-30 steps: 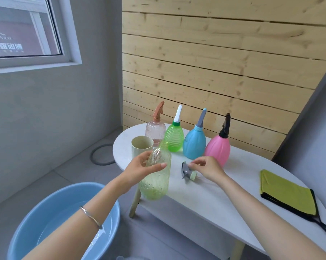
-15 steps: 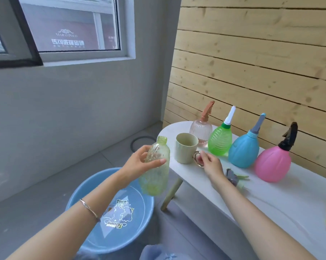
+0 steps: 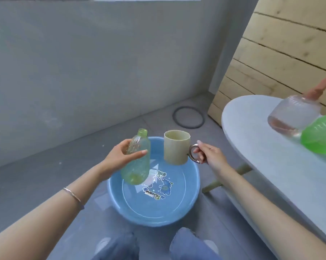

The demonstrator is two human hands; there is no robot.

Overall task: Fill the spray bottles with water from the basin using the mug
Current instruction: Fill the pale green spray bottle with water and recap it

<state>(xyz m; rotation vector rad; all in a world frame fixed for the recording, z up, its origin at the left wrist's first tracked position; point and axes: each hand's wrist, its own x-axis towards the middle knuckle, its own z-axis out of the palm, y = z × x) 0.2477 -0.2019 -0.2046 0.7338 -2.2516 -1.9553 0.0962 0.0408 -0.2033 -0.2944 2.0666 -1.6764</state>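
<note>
So the mug (image 3: pixel 176 148) is up in the air over the far rim of the blue basin (image 3: pixel 154 212), upright, pale yellowish-green with a shiny metal handle. The right hand (image 3: pixel 210 156) has it by that handle, grip pinched around the metal ring with the fingers curled in and the thumb on top. Just beside it on the left is the clear green bottle (image 3: pixel 136 158), cap off, open neck pointing up and tilted a bit away, its bottom hanging over the water. The left hand (image 3: pixel 120 156) is wrapped around the upper half of it, grip closed on the bottle with the thumb across the front. There's a thin bracelet (image 3: pixel 73 194) on that left wrist. Mug and bottle are near each other but not touching. The basin sits on the grey floor (image 3: pixel 36 175) with water in it and a cartoon print on the bottom showing through. Off to the right is the white bench (image 3: pixel 252 147), and on it a clear pinkish spray bottle (image 3: pixel 293 117) with an orange-brown trigger top, plus a bright green spray bottle (image 3: pixel 321 136) touching it, both blurry and partly cut off at the edge. A dark ring (image 3: pixel 188 117) lies on the floor by the wooden plank wall (image 3: pixel 289 44). The person's knees in blue jeans (image 3: pixel 192 244) show at the bottom.
</note>
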